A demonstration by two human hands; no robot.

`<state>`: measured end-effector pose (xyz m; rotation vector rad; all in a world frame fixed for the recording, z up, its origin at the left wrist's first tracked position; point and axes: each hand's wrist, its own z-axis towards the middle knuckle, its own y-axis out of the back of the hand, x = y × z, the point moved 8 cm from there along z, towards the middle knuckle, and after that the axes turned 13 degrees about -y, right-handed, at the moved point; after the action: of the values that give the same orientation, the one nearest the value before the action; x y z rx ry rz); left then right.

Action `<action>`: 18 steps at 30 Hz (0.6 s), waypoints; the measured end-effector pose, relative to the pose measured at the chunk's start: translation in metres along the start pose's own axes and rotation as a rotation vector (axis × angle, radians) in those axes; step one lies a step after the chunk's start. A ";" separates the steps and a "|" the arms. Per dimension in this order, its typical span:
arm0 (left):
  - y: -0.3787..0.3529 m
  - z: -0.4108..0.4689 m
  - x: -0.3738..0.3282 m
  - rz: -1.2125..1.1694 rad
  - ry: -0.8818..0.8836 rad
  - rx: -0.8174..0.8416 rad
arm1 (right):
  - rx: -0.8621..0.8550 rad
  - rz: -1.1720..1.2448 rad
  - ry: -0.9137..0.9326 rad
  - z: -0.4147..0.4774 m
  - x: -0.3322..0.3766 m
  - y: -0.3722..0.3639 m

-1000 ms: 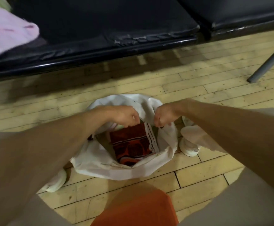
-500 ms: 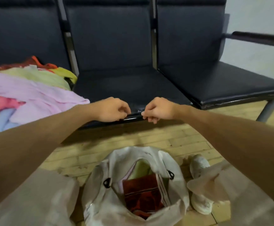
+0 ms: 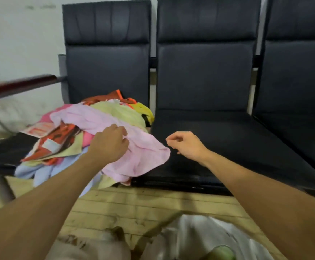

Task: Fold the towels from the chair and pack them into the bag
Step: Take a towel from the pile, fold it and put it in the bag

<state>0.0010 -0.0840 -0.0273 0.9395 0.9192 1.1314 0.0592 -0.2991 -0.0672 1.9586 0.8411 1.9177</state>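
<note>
A heap of mixed-colour towels (image 3: 64, 145) lies on the left black chair seat. The pink towel (image 3: 145, 154) is on top and hangs over the seat's front edge. My left hand (image 3: 109, 144) sits on the pink towel, its fingers curled into the cloth near the upper fold. My right hand (image 3: 187, 144) hovers over the middle seat, just right of the pink towel's corner. Its fingers are loosely bent and hold nothing. The white bag (image 3: 188, 235) stands on the floor at the bottom edge, with something pale green (image 3: 222, 252) showing inside.
A row of black padded chairs (image 3: 205, 81) runs along a white wall, and the middle seat (image 3: 228, 147) is bare. A dark red armrest (image 3: 21, 85) juts out at the left. The floor is wooden boards (image 3: 134, 209). My knees fill the lower corners.
My view has lifted from the bag to the chairs. Both hands moved up and left from over the bag, and the left one has landed on the pink towel.
</note>
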 end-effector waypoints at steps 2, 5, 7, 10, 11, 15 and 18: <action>-0.007 -0.008 0.022 -0.025 0.039 0.042 | 0.033 -0.096 0.016 0.016 0.014 -0.028; -0.012 -0.017 0.030 -0.095 -0.007 0.021 | 0.039 -0.363 -0.087 0.038 0.017 -0.066; -0.012 -0.019 0.027 -0.105 -0.046 -0.013 | 0.004 -0.487 -0.179 0.046 0.013 -0.080; -0.014 -0.019 0.022 -0.065 -0.097 -0.027 | -0.073 -0.447 -0.132 0.050 0.021 -0.078; -0.014 -0.019 0.023 -0.065 -0.093 -0.035 | -0.075 -0.391 -0.104 0.049 0.023 -0.075; 0.000 -0.017 0.014 -0.174 -0.098 -0.203 | -0.136 -0.083 -0.045 0.036 0.030 -0.040; 0.010 -0.011 -0.021 -0.270 -0.167 -0.304 | -0.254 0.070 -0.030 0.023 0.029 0.004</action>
<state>-0.0168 -0.1017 -0.0189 0.6296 0.6904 0.9150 0.0816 -0.2812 -0.0431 1.8804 0.4989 1.9209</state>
